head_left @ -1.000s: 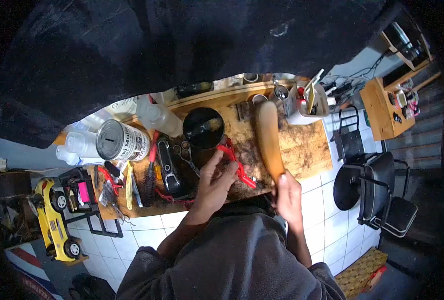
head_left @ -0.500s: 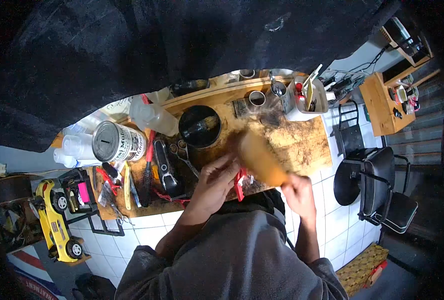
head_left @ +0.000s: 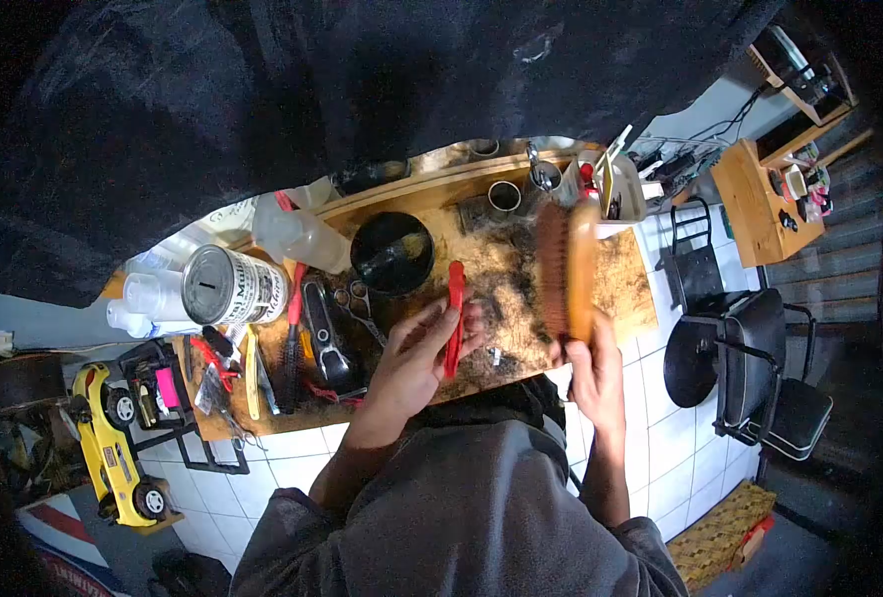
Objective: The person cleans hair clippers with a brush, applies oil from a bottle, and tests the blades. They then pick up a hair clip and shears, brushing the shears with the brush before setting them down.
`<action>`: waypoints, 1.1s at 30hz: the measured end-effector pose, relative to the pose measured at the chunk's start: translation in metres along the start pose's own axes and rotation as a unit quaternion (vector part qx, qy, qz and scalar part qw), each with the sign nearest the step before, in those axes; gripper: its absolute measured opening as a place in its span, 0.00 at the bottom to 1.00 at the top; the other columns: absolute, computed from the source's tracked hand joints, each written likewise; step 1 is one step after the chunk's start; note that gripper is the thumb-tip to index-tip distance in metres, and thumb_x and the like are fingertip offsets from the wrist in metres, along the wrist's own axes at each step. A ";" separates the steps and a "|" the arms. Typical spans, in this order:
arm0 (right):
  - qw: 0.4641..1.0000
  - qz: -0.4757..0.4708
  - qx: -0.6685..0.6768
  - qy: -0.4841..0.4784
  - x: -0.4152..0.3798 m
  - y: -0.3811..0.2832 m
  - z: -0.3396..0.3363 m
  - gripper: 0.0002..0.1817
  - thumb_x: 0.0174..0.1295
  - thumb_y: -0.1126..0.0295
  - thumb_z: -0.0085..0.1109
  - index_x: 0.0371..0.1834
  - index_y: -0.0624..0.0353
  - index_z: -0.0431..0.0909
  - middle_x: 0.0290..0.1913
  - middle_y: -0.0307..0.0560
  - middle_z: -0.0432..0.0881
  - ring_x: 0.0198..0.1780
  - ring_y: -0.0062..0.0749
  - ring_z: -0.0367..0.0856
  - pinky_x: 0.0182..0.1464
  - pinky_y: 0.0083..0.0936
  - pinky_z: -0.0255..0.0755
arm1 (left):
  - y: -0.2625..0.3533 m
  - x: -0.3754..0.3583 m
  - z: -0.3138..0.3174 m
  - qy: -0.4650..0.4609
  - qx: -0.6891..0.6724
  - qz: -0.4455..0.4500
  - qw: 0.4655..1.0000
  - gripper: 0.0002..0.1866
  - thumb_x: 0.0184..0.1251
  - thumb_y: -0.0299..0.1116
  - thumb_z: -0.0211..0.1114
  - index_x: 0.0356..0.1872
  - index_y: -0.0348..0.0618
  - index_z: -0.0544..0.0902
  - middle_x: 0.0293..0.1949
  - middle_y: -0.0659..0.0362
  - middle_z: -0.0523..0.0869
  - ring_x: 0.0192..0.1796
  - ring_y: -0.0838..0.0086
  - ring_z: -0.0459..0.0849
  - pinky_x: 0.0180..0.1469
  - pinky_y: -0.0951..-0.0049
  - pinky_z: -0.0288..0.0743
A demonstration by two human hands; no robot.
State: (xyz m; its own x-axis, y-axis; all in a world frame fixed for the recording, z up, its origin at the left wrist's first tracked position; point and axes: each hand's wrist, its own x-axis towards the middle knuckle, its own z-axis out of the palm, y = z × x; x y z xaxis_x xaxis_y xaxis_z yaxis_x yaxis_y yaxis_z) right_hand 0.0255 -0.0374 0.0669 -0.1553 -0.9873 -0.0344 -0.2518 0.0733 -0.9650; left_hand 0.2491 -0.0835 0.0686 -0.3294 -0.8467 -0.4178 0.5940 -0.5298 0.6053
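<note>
Brush has swung from a blurred tilt to upright, bristles facing left toward the comb; right hand grips its handle just right of the black bowl. Left hand pinches the red comb below the bowl, above the hair-strewn wooden counter, so its teeth face the bristles.

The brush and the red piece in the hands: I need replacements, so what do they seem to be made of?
The brush in the right hand looks like varnished wood: a tan, smooth back with dense brown bristles, fibre unclear. The red piece in the left hand looks like plastic: uniform bright red, thin, slightly glossy.
</note>
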 end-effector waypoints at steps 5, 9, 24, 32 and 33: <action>0.990 -0.105 -0.097 -0.021 -0.004 -0.008 0.012 0.24 0.58 0.71 0.66 0.58 0.65 0.73 0.45 0.57 0.81 0.40 0.35 0.82 0.39 0.27 0.76 | -0.002 0.005 -0.014 -0.017 -0.055 -0.004 0.998 0.20 0.73 0.35 0.55 0.59 0.31 0.72 0.50 0.52 0.80 0.53 0.69 0.80 0.60 0.65 0.75; 0.969 -0.132 -0.097 -0.185 -0.016 -0.009 0.000 0.29 0.44 0.63 0.77 0.50 0.64 0.81 0.38 0.51 0.84 0.37 0.34 0.82 0.38 0.30 0.75 | -0.007 0.010 -0.015 0.002 -0.054 -0.019 0.998 0.20 0.72 0.35 0.57 0.57 0.28 0.73 0.50 0.52 0.80 0.53 0.69 0.80 0.61 0.65 0.75; 0.928 -0.277 -0.164 -0.188 0.003 -0.007 0.003 0.28 0.44 0.55 0.75 0.50 0.51 0.83 0.26 0.44 0.79 0.24 0.34 0.77 0.28 0.32 0.73 | -0.006 0.009 -0.026 -0.044 -0.072 -0.068 0.994 0.15 0.68 0.32 0.62 0.53 0.38 0.78 0.47 0.55 0.83 0.48 0.73 0.83 0.50 0.71 0.81; 0.969 -0.135 -0.201 0.041 0.019 -0.021 0.003 0.26 0.46 0.69 0.75 0.52 0.59 0.81 0.36 0.51 0.85 0.33 0.31 0.83 0.36 0.25 0.76 | -0.009 0.004 -0.025 -0.084 -0.082 -0.073 0.990 0.15 0.69 0.29 0.60 0.54 0.37 0.76 0.48 0.54 0.83 0.49 0.71 0.83 0.52 0.74 0.79; 0.969 -0.178 -0.173 0.018 0.018 -0.017 0.000 0.27 0.45 0.69 0.75 0.52 0.60 0.81 0.39 0.52 0.86 0.35 0.32 0.85 0.37 0.25 0.77 | -0.010 0.005 -0.025 -0.084 -0.081 -0.073 0.990 0.15 0.69 0.29 0.60 0.54 0.37 0.76 0.48 0.54 0.83 0.49 0.71 0.83 0.52 0.74 0.79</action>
State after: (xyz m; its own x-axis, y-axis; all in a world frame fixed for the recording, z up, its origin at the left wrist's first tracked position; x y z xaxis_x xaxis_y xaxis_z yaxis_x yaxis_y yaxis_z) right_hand 0.0269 -0.0565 0.0831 -0.0312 -0.9536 0.2993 -0.5996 -0.2217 -0.7690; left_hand 0.2605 -0.0809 0.0436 -0.5298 -0.7654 -0.3653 0.6368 -0.6435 0.4247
